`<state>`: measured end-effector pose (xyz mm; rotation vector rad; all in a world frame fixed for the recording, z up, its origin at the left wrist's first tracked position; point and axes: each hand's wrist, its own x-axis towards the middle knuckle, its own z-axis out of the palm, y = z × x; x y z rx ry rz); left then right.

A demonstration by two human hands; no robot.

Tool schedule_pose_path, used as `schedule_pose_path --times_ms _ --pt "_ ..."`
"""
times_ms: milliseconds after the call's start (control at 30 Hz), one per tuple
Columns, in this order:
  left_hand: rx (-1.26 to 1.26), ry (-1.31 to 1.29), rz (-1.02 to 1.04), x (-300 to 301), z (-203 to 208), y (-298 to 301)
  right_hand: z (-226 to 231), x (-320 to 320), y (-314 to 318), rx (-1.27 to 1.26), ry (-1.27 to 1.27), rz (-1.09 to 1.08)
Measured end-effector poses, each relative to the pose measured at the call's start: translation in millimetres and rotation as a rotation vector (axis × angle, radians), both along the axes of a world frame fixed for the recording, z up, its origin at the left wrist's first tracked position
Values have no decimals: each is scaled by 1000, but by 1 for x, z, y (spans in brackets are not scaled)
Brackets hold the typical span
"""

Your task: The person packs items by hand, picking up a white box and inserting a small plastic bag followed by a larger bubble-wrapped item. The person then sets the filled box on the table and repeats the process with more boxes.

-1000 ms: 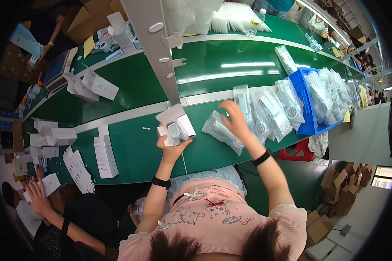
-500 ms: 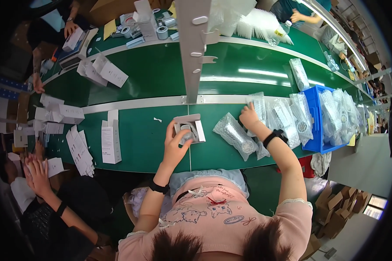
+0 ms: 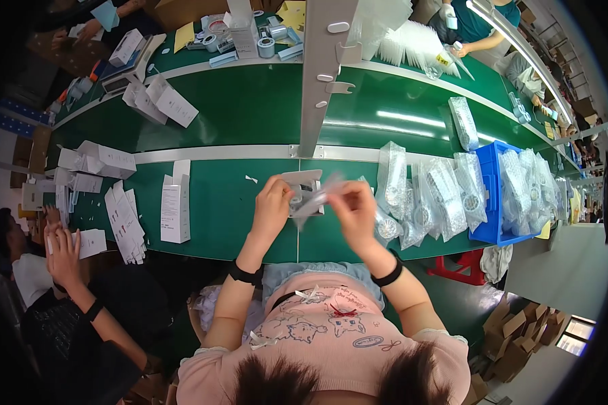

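A small white box (image 3: 308,177) with its flap raised sits at the table's middle, grey contents showing inside. My left hand (image 3: 271,208) grips its left side, thumb over the opening. Above the box, my right hand (image 3: 355,210) pinches a thin translucent piece (image 3: 323,192), smeared by motion, possibly clear plastic. To the right lie several bubble-wrap pouches (image 3: 444,196) with silvery, round-ended things inside. The nearest pouch (image 3: 387,228) is partly hidden behind my right hand.
A blue bin (image 3: 485,169) of bubble-wrapped things stands at the right. White cartons (image 3: 175,206) and flat printed sheets (image 3: 123,223) lie leftward. A metal post (image 3: 317,88) rises at the table's rail. A co-worker's hand (image 3: 64,260) is at the far left.
My right hand has left the bubble-wrap pouches and come left to the box, now pinching a translucent piece. The left hand stays at the box, its fingers shifted to the side.
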<state>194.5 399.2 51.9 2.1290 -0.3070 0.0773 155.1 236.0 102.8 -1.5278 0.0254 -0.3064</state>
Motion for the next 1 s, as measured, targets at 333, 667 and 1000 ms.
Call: schedule_pose_path --times_ms 333,667,1000 --pt "-125 73 -49 11 -5 13 -31 4 0 -1105 -395 358" --pt "-121 -77 133 14 -14 67 -50 9 -11 -1083 -409 220" --pt "892 162 206 11 -63 163 -78 8 -24 -351 175 413"
